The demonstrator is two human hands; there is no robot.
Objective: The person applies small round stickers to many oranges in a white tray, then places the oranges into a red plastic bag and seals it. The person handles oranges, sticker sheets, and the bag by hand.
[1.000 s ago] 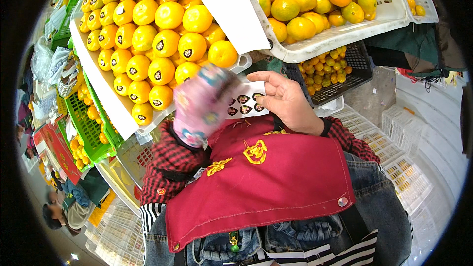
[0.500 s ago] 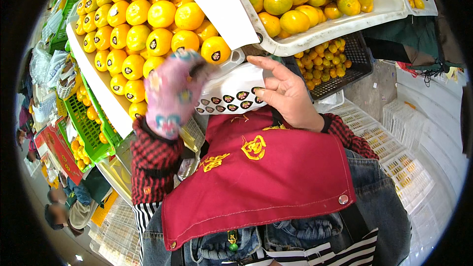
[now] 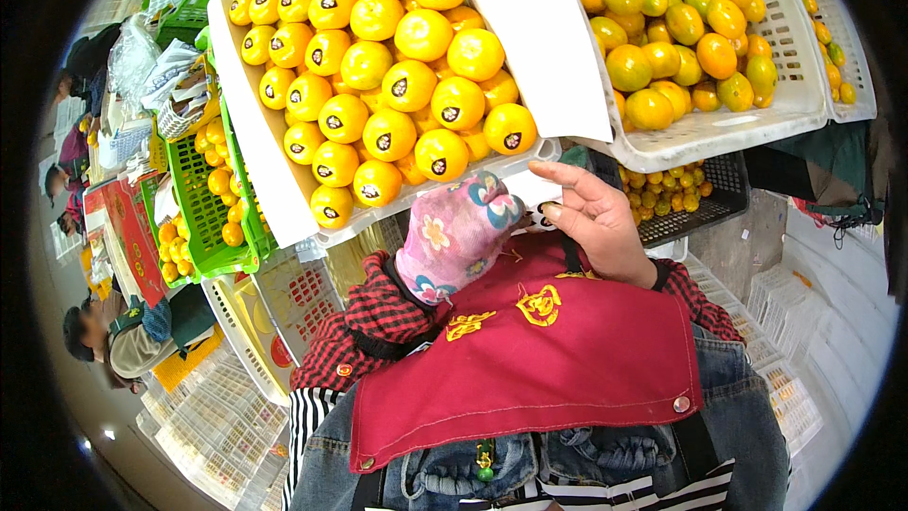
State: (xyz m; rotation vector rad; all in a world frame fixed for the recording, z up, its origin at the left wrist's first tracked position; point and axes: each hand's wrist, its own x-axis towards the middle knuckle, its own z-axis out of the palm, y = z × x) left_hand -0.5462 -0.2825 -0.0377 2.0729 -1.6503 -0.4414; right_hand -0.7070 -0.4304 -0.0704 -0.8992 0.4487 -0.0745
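Observation:
My left hand (image 3: pixel 454 237), in a pink floral glove, is closed at the white sticker sheet (image 3: pixel 532 192), its fingertips hidden; I cannot make out what they hold. Bare and curled, my right hand (image 3: pixel 596 222) pinches that sheet between thumb and fingers, with dark oval stickers partly showing beside the thumb. Both are in front of a maroon apron (image 3: pixel 539 369). Just beyond them sits a white box (image 3: pixel 336 234) of stacked oranges (image 3: pixel 410 85), many bearing dark oval stickers.
Upper right, a white crate (image 3: pixel 792 118) holds green-orange citrus, above a black basket (image 3: pixel 728 199) of small fruit. Green crates (image 3: pixel 194 218) and bags (image 3: pixel 132 76) line the left. Another person (image 3: pixel 142 350) is at lower left. Stacked white crates (image 3: pixel 208 416) stand near them.
The view has shifted, so the fruit boxes appear further right and lower. My gloved left hand has moved rightward against the sticker sheet, covering much of it; my right hand keeps its grip.

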